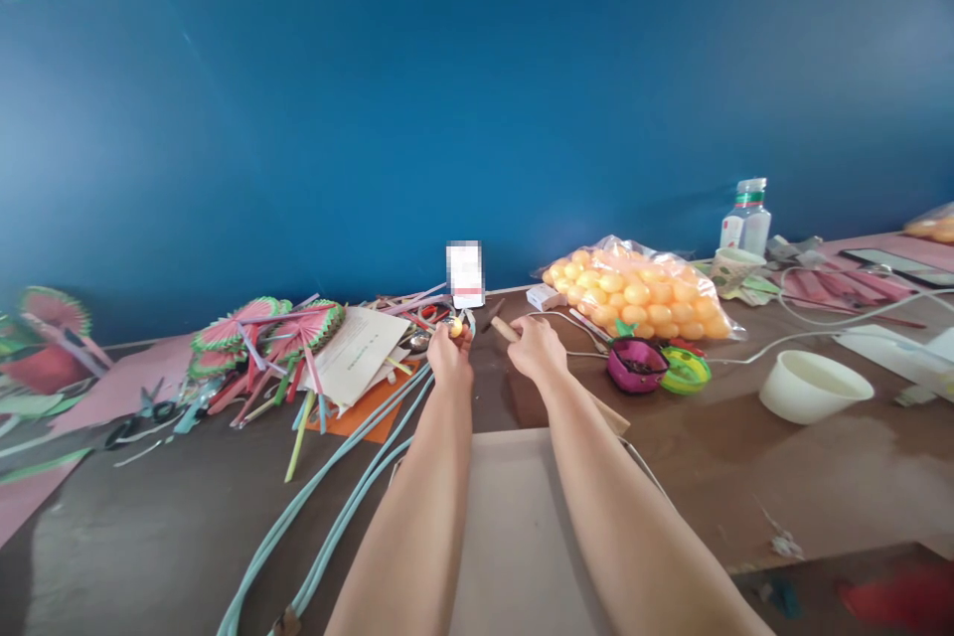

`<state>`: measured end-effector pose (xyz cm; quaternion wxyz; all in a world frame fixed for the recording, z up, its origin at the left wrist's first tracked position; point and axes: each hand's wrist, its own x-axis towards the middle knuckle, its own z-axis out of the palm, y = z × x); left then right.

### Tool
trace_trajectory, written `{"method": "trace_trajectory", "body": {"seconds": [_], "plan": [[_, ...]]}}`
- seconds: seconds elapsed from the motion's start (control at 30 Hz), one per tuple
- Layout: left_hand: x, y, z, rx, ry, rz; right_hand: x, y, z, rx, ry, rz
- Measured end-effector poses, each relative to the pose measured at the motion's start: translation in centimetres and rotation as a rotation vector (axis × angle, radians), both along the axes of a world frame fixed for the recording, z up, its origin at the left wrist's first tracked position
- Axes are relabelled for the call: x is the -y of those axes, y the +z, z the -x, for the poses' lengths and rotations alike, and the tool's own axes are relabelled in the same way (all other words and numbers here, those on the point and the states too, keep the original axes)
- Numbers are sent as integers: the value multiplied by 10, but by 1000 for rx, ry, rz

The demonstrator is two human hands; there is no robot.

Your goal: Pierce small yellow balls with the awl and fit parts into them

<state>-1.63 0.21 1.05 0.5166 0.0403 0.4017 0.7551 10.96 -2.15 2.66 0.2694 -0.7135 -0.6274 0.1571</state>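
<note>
While the left hand point(451, 358) pinches a small, shiny yellow-orange piece point(456, 326), the right hand point(540, 348) grips a tan, apparently wooden cylindrical stick point(505, 329) over the brown table point(701, 477), its long axis slanting, free end pointing left and forward.

Left hand point(449, 358) bare, right hand point(540, 350) likewise, as I see from afar. Forearms point(426, 507) bare, smooth-outlined, broad at the near end, tapering to bare wrists point(456, 396). Nails too small to read.
</note>
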Motion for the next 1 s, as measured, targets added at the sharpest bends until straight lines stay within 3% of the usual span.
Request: {"method": "trace_trajectory", "body": {"seconds": [0.2, 0.33, 0.47, 0.57, 0.63, 1.0], "plan": [[3, -3, -2, -29, -56, -68, -9, -19, 1, 38, 65, 142], [3, -3, -4, -46, -118, -100, -11, -22, 3, 19, 42, 95], [2, -3, -6, -88, -203, -153, -12, -16, 10, -364, 130, -73], [2, -4, -7, -120, -247, -232, -10, -10, 18, -766, 241, -56], [2, -4, -7, -146, -262, -271, -8, -8, 22, -910, 246, -12], [3, -7, -12, -200, -318, -339, -13, -16, 19, -1112, 224, 1]]}}
